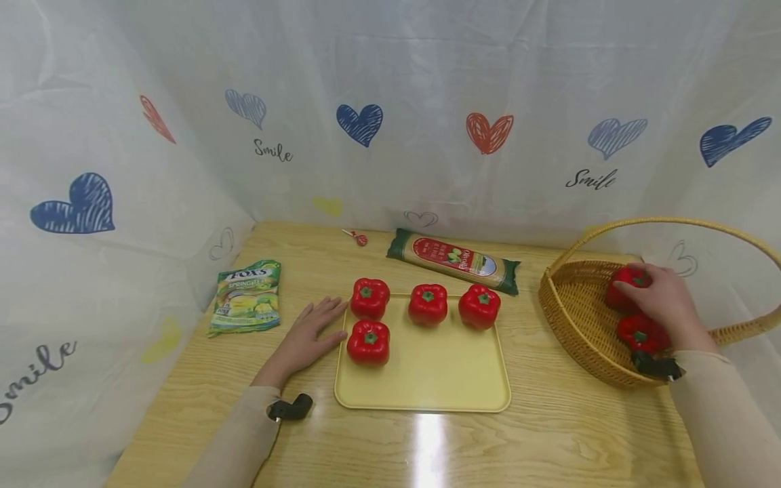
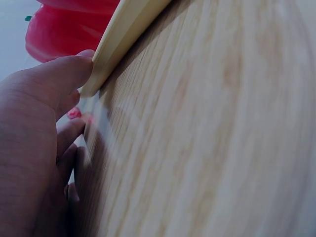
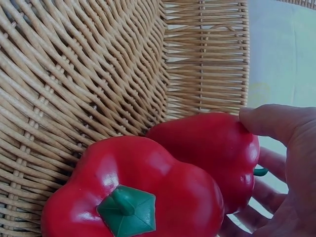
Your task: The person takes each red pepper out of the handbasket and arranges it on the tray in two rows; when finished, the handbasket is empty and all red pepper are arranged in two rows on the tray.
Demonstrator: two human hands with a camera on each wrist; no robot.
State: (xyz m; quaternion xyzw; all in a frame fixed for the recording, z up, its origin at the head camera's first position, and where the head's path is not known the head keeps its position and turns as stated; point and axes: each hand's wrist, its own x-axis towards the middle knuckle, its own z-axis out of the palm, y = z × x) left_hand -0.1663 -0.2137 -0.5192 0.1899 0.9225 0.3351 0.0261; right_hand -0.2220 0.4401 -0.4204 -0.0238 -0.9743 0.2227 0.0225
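Note:
In the head view my right hand is inside the wicker basket at the right. Its thumb and fingers grip a red bell pepper near the stem end. A second red pepper lies beside it in the basket, stem facing the right wrist camera. My left hand rests at the left rim of the yellow tray, fingers extended and thumb touching the edge. On that tray sit several red peppers: two at the left, one near the middle and one at the right.
Behind the tray lies a noodle-like pack with green ends, and a small red lollipop is near the back edge. A green candy bag lies at the left. The basket's tall handle arches over its opening. A printed curtain hangs behind.

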